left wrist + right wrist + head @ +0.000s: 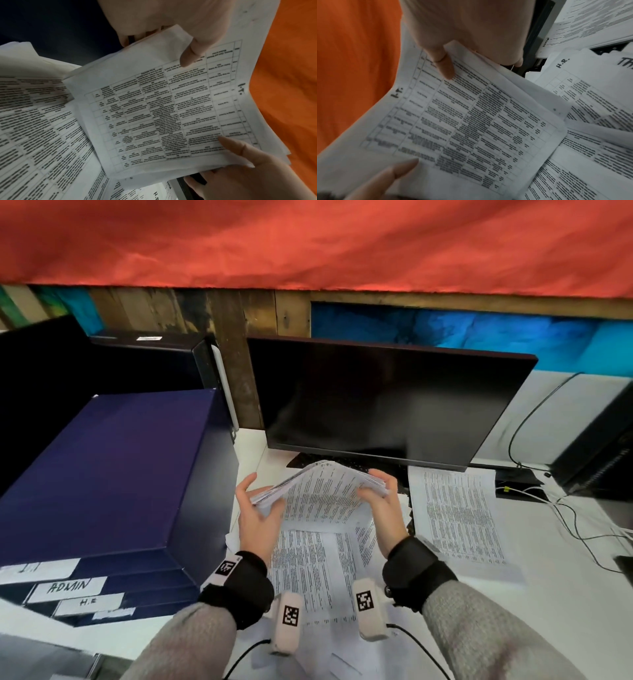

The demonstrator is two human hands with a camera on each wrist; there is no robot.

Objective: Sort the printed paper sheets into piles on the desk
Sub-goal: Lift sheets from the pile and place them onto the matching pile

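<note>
I hold a thick stack of printed table sheets [322, 486] in both hands, arched upward above the desk in front of the monitor. My left hand [256, 505] grips its left edge, thumb [189, 58] on the top sheet and the other fingers underneath. My right hand [381, 497] grips the right edge the same way, thumb [445, 66] on top. The top sheet [462, 128] carries a handwritten "I.T." mark. Loose printed sheets [315, 570] lie spread on the white desk [565, 611] below the stack. A neater pile [459, 518] lies to the right.
Stacked dark blue boxes [113, 474] with labels such as "ADMIN" stand at the left. A dark monitor [376, 402] stands behind the stack. Cables [568, 518] run over the desk at the right. A sheet marked "H.R." [573, 75] lies among the desk papers.
</note>
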